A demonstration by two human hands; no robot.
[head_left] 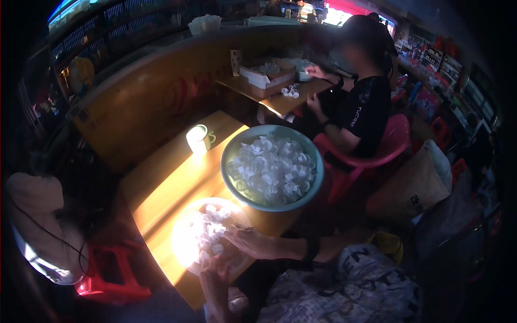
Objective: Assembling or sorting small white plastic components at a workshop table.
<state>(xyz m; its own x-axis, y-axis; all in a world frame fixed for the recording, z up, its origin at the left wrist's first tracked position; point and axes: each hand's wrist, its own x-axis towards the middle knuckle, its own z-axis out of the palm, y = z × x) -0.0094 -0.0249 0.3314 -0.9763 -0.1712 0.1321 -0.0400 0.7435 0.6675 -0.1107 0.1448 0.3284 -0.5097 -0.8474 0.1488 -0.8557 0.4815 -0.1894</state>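
A shallow round plate [240, 211] lies on the wooden table in bright sunlight, with a pile of small white plastic pieces [210, 226] on it. My right hand [249, 240] reaches over the plate from the right, its fingertips closed at a white piece on the edge of the pile. At the plate's near edge is my left hand [215, 267], its fingers curled; whatever they hold is too small and overexposed to name. Beyond the plate stands a large pale green basin [272, 208], heaped with translucent and white pieces [272, 167] of similar look.
A light mug [199, 140] stands at the table's far side. A person in black [371, 107] sits on a pink chair [385, 142] at another table, beside a cardboard box [264, 81] of pieces. A red stool [113, 274] is at left, a large sack [414, 183] at right.
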